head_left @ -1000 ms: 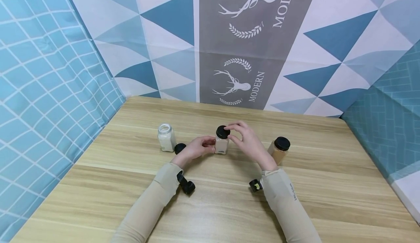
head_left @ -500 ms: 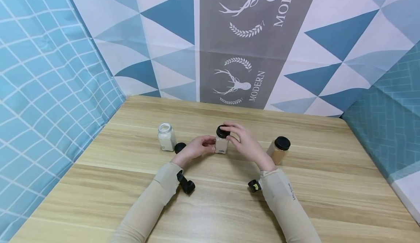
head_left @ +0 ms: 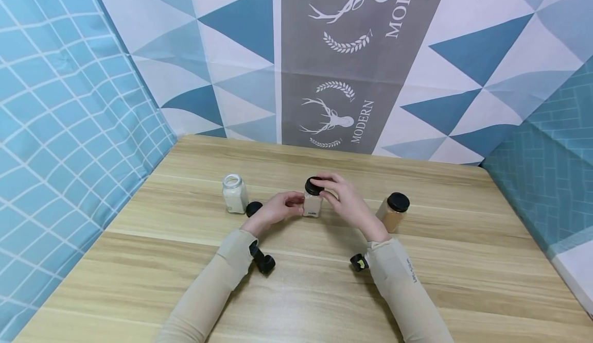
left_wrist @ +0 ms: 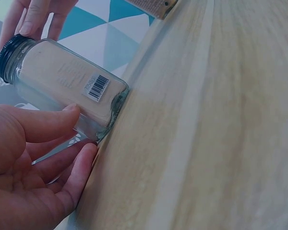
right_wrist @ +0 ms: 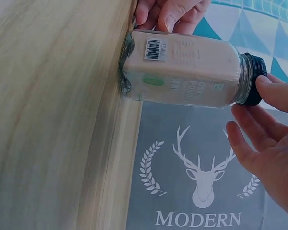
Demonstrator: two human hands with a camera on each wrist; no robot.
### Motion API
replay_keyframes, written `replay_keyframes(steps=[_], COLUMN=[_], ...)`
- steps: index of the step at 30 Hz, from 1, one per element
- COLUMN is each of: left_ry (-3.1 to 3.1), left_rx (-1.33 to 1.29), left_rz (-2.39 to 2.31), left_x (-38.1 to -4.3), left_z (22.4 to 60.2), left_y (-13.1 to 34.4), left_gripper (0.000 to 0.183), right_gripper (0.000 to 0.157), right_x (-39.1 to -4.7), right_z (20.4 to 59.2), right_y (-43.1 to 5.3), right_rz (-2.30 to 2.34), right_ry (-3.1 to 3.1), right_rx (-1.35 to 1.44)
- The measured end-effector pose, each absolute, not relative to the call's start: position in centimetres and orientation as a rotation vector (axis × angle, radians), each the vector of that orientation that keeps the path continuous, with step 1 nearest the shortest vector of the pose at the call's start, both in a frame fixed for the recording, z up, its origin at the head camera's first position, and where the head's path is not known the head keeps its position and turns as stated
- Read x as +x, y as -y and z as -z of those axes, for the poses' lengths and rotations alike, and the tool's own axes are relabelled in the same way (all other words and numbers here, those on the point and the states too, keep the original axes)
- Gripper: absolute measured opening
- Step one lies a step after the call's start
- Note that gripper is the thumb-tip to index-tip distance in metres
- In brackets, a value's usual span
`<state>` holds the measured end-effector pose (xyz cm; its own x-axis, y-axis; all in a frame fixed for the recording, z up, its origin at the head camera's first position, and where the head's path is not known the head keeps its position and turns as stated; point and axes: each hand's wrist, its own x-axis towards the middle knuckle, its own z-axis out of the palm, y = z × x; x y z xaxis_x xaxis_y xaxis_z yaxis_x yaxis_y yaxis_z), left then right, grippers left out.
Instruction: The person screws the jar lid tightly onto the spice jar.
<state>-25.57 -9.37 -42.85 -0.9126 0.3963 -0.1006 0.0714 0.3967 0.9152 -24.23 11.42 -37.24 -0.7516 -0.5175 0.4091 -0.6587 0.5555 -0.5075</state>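
A square glass spice jar (head_left: 312, 207) of pale beige powder stands upright on the table, in the middle of the head view. Its black lid (right_wrist: 252, 91) sits on the mouth. My left hand (head_left: 279, 207) holds the jar low on its side; in the left wrist view the thumb lies along the glass, with other fingers near the base. From the right, my right hand (head_left: 347, 202) pinches the lid between thumb and fingers, as the right wrist view shows. A barcode label (left_wrist: 96, 87) faces the left wrist camera.
Left of my left hand stands an uncapped jar of white powder (head_left: 235, 198), with a loose black lid (head_left: 254, 208) beside it. A capped jar of orange-brown powder (head_left: 394, 216) stands by my right wrist. Patterned cloth (head_left: 241, 49) hangs behind the wooden table (head_left: 315, 291).
My right hand has shifted slightly left over the lid, its fingers reaching further across the top. The left hand and the jar stay in place.
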Motion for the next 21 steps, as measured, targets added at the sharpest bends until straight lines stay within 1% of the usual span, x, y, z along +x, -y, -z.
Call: replay_keyframes(steps=[8, 21], left_ry=[-2.343, -2.340], left_rx=[0.419, 0.438], left_rz=[-1.529, -1.520], left_x=[-25.65, -25.45], left_z=[42.90, 42.51], left_y=[9.43, 9.44], left_gripper=[0.046, 0.046], right_gripper=[0.032, 0.032], right_x=[-24.10, -23.95], right_z=[36.99, 36.74], right_y=[-11.34, -11.55], right_rz=[-0.990, -1.012], right_ry=[2.538, 2.641], right_rx=[1.002, 0.898])
